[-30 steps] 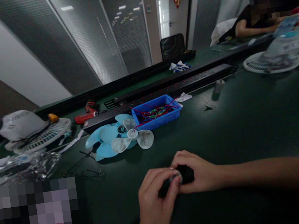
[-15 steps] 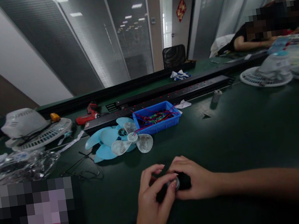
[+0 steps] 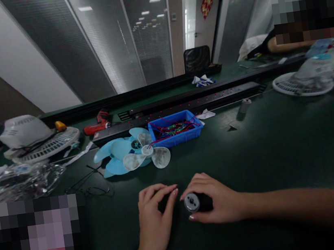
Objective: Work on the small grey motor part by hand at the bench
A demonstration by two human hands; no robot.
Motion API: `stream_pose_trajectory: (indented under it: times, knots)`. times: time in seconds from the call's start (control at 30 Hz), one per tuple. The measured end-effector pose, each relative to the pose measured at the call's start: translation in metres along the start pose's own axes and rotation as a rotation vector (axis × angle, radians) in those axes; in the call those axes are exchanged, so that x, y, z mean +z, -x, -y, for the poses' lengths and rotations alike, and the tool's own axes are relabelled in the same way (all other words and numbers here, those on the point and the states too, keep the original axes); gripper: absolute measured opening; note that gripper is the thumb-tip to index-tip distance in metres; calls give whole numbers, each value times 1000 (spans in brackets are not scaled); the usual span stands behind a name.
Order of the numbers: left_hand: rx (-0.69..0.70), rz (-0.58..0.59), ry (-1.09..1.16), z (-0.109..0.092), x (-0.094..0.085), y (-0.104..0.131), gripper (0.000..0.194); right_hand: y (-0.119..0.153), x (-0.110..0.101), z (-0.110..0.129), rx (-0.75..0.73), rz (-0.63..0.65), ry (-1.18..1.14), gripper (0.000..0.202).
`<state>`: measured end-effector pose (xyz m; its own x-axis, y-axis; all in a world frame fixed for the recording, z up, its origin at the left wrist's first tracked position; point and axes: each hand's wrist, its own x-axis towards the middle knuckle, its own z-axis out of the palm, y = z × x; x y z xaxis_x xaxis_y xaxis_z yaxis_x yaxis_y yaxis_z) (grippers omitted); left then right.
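A small round motor (image 3: 192, 202) stands on the green table, its metal end face with small holes turned up. My right hand (image 3: 215, 198) curls around it, thumb on the near side and fingers on the far side. Just to the left, apart from the motor, is my left hand (image 3: 157, 206). Its thumb and index fingertips are pinched together; whatever they hold, if anything, is too small to make out. Beyond the hands lie a grey-white three-bladed fan blade (image 3: 147, 151) and light-blue fan blades (image 3: 112, 154).
A blue bin (image 3: 177, 136) holds wired circuit boards. Behind it run long dark metal rails (image 3: 198, 105). A red power drill (image 3: 98, 126), fan housings (image 3: 25, 133) and plastic wrapping (image 3: 20, 181) lie left. A metal cylinder (image 3: 245, 104) stands right. A person (image 3: 279, 42) sits at the far right.
My left hand has drawn away to the left from the motor's top, its fingertips now pinched. The motor's end face is uncovered. My right hand stays around it.
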<state>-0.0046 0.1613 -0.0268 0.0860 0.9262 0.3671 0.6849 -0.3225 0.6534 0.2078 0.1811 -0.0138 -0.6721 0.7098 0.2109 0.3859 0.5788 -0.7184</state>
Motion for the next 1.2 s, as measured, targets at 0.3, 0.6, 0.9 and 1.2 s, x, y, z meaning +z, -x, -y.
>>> stream_pose_trajectory:
  times: [0.3, 0.6, 0.9, 1.2]
  knots:
    - [-57, 159, -198, -4, 3, 3, 28, 1, 0, 0, 12, 16, -7, 42]
    - [120, -36, 76, -9, -3, 0, 13, 4, 2, 1, 102, -71, -24, 42]
    - [335, 79, 214, -20, 0, 2, 17, 4, 5, -4, 58, -81, -11, 40]
    - [329, 144, 246, -21, -1, 1, 28, 6, 2, -1, 21, -101, -92, 51]
